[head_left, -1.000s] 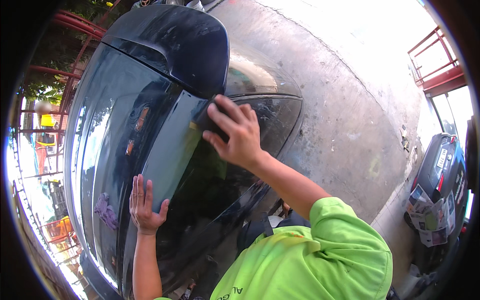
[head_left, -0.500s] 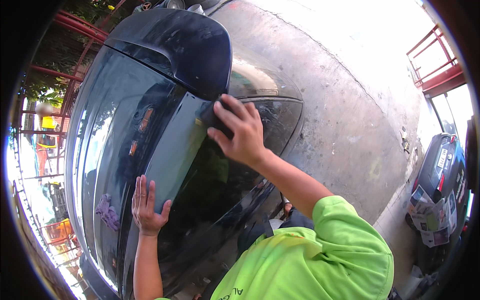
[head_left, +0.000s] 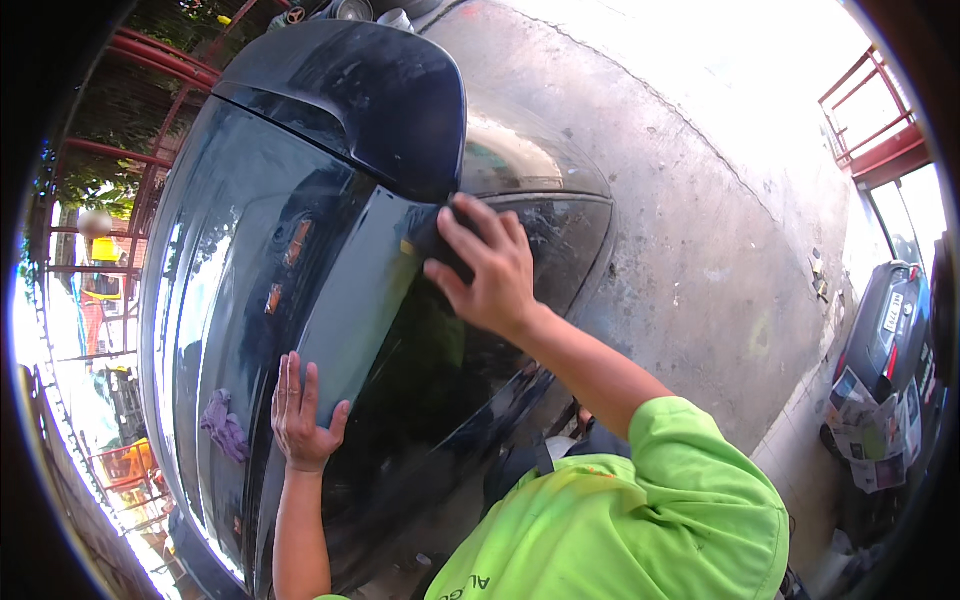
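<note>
My right hand grips a dark pad with a yellow patch, pressed on the upper end of a greyish strip of the dark car body. My left hand lies with fingers stretched out on the lower part of that strip. A crumpled purple cloth or glove rests on the car to its left. The large dark rounded panel is just beyond my right hand. A glossy dark panel lies between my hands and body.
Concrete floor runs along the right. Red metal railings stand left, another red frame at upper right. A second dark car with newspaper sheets on it is at far right. Several round containers sit at the top.
My right hand and the pad have shifted slightly right. The view has shifted a little, so the car and my left hand appear slightly right and lower, with the same pose.
</note>
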